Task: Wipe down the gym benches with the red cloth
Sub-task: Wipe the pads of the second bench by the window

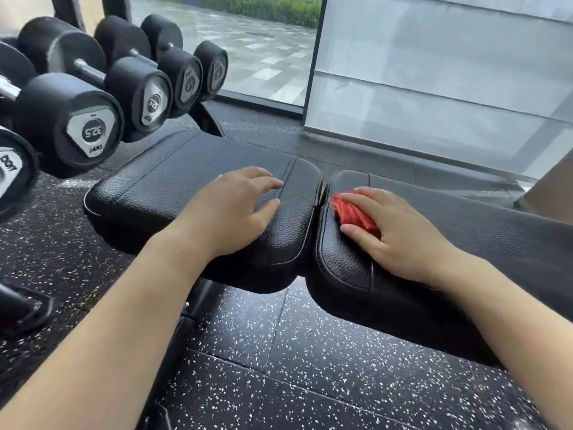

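A black padded gym bench runs across the view in two pads with a narrow gap between them: the left pad (173, 181) and the right pad (483, 240). My left hand (229, 209) lies flat on the left pad near the gap, fingers spread, holding nothing. My right hand (393, 234) presses a bunched red cloth (353, 212) onto the right pad just beside the gap. Only the cloth's left part shows from under my fingers.
A rack of black dumbbells (90, 125) stands close on the left, one marked 32.5. Black speckled rubber floor (310, 367) lies under the bench. A floor-level window (260, 51) and a frosted glass panel (434, 88) are behind. The bench frame (192, 308) shows below the left pad.
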`<control>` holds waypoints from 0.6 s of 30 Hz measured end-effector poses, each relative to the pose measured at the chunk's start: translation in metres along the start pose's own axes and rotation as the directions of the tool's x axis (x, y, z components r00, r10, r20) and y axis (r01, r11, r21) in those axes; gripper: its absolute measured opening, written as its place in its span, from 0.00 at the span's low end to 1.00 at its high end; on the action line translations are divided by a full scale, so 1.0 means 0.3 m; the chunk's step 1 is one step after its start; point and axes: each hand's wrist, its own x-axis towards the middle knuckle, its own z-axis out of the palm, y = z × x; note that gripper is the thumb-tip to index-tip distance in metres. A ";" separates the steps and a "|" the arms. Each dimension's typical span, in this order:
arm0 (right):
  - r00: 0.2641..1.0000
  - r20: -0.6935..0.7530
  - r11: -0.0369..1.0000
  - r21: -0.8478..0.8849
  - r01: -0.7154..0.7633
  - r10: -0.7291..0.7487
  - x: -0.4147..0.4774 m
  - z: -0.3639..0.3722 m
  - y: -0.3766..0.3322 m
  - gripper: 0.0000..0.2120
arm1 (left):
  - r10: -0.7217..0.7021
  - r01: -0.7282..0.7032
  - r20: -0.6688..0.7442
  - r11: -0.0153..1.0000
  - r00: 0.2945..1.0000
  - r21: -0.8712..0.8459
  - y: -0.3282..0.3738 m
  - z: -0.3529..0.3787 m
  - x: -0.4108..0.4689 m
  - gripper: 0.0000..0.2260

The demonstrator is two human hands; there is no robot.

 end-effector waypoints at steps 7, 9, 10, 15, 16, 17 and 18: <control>0.998 -0.020 0.996 0.075 -0.051 0.052 -0.048 -0.017 -0.031 0.24 | -0.046 0.053 0.112 0.997 0.993 -0.058 0.099 -0.016 0.006 0.18; 0.997 -0.008 0.995 0.071 -0.072 0.072 -0.079 -0.041 -0.069 0.21 | -0.087 0.104 0.238 0.993 0.967 -0.061 0.149 -0.056 -0.046 0.19; 0.996 0.009 0.994 0.060 -0.087 0.087 -0.102 -0.051 -0.098 0.20 | -0.111 0.136 0.312 0.989 0.943 -0.059 0.175 -0.083 -0.083 0.21; 0.920 0.336 0.973 0.036 -0.229 0.204 -0.206 -0.149 -0.256 0.28 | -0.223 0.297 0.550 0.953 0.805 -0.049 0.285 -0.316 -0.205 0.21; 0.899 0.371 0.958 0.074 -0.277 0.232 -0.213 -0.196 -0.278 0.26 | -0.233 0.310 0.562 0.950 0.794 -0.044 0.309 -0.377 -0.206 0.20; 0.880 0.391 0.936 0.112 -0.334 0.268 -0.214 -0.257 -0.298 0.23 | -0.235 0.311 0.570 0.950 0.788 -0.038 0.335 -0.441 -0.200 0.21; 0.861 0.407 0.910 0.140 -0.390 0.306 -0.212 -0.324 -0.314 0.22 | -0.231 0.307 0.579 0.951 0.782 -0.035 0.363 -0.505 -0.187 0.21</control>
